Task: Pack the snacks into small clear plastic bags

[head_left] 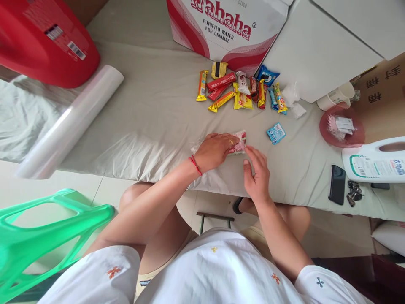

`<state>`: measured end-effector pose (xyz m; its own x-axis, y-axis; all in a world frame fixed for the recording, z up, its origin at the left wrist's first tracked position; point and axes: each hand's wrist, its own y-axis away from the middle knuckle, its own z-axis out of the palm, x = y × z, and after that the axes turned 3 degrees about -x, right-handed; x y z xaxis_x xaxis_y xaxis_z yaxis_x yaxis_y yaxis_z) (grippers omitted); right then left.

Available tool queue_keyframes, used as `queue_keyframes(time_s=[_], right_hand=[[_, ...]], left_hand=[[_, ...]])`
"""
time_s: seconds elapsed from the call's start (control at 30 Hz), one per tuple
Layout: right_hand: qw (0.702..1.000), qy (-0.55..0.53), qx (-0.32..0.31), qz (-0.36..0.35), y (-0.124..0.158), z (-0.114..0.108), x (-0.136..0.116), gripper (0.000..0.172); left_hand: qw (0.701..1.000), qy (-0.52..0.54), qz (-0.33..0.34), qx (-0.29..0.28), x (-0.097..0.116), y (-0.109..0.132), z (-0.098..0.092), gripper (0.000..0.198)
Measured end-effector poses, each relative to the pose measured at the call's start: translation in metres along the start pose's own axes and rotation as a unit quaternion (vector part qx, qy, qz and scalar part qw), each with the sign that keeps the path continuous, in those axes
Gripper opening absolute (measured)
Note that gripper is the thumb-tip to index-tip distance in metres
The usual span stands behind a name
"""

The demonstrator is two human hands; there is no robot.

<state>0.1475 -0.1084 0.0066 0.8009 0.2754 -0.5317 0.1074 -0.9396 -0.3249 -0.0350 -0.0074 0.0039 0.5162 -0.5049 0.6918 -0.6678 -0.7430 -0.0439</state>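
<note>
My left hand, a red cord at its wrist, lies flat over a pink and red snack packet. Its fingers are stretched across the packet and hide most of it. What looks like transparent film shows by the back of this hand. My right hand is open beside the packet's right end, thumb apart from the fingers; whether a fingertip touches the packet I cannot tell. To the right lies a small blue packet. Farther back are several wrapped snacks, among them a yellow packet and a red bar.
A Wahaha carton stands behind the snacks. On the left are a film roll, a red jug and a green stool. Rightward lie a pink basket, a white bottle, a phone and keys.
</note>
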Motion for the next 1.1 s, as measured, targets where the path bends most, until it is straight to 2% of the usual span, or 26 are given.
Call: queue_keyframes(time_s=[0.03, 0.1, 0.2, 0.27, 0.33, 0.4, 0.47, 0.53, 0.6, 0.67, 0.8, 0.87, 1.0, 1.1], right_hand=[[1.000, 0.026, -0.005, -0.006, -0.007, 0.004, 0.001, 0.053], [0.995, 0.069, -0.060, -0.031, -0.021, 0.018, 0.000, 0.064], [0.983, 0.111, -0.137, -0.047, -0.031, 0.040, -0.003, 0.067], [0.981, 0.122, -0.149, -0.038, -0.031, 0.047, -0.004, 0.064], [0.982, 0.121, -0.143, -0.030, -0.030, 0.048, -0.004, 0.062], [0.983, 0.120, -0.135, -0.023, -0.030, 0.047, -0.003, 0.060], [0.984, 0.120, -0.131, -0.017, -0.030, 0.046, -0.003, 0.060], [0.984, 0.121, -0.126, -0.015, -0.031, 0.046, -0.002, 0.059], [0.985, 0.120, -0.122, -0.017, -0.031, 0.047, -0.002, 0.059], [0.986, 0.117, -0.115, -0.021, -0.031, 0.047, -0.001, 0.059], [0.988, 0.108, -0.105, -0.027, -0.031, 0.048, 0.001, 0.058], [0.989, 0.102, -0.102, -0.031, -0.031, 0.048, 0.002, 0.058], [0.991, 0.088, -0.097, -0.034, -0.032, 0.048, 0.003, 0.057], [0.991, 0.083, -0.098, -0.034, -0.032, 0.047, 0.004, 0.057]], left_hand=[[1.000, 0.014, 0.005, 0.003, 0.001, 0.000, -0.002, 0.046], [0.998, 0.055, -0.019, 0.025, 0.003, 0.000, -0.009, 0.042], [0.975, 0.122, -0.124, 0.141, 0.001, 0.009, -0.028, 0.036], [0.942, 0.153, -0.180, 0.237, -0.005, 0.022, -0.043, 0.031], [0.922, 0.144, -0.238, 0.271, -0.013, 0.039, -0.056, 0.018], [0.908, 0.111, -0.322, 0.242, -0.020, 0.056, -0.066, 0.011], [0.908, 0.090, -0.380, 0.148, -0.026, 0.070, -0.072, 0.019], [0.911, 0.103, -0.394, 0.056, -0.027, 0.079, -0.072, 0.023], [0.918, 0.137, -0.373, 0.007, -0.024, 0.082, -0.067, 0.017], [0.925, 0.170, -0.340, 0.004, -0.018, 0.080, -0.058, 0.009], [0.921, 0.223, -0.309, 0.082, -0.005, 0.072, -0.039, 0.031], [0.919, 0.224, -0.307, 0.107, -0.002, 0.071, -0.036, 0.027], [0.912, 0.236, -0.317, 0.111, -0.008, 0.076, -0.050, 0.020], [0.907, 0.249, -0.329, 0.089, -0.014, 0.082, -0.067, 0.019]])
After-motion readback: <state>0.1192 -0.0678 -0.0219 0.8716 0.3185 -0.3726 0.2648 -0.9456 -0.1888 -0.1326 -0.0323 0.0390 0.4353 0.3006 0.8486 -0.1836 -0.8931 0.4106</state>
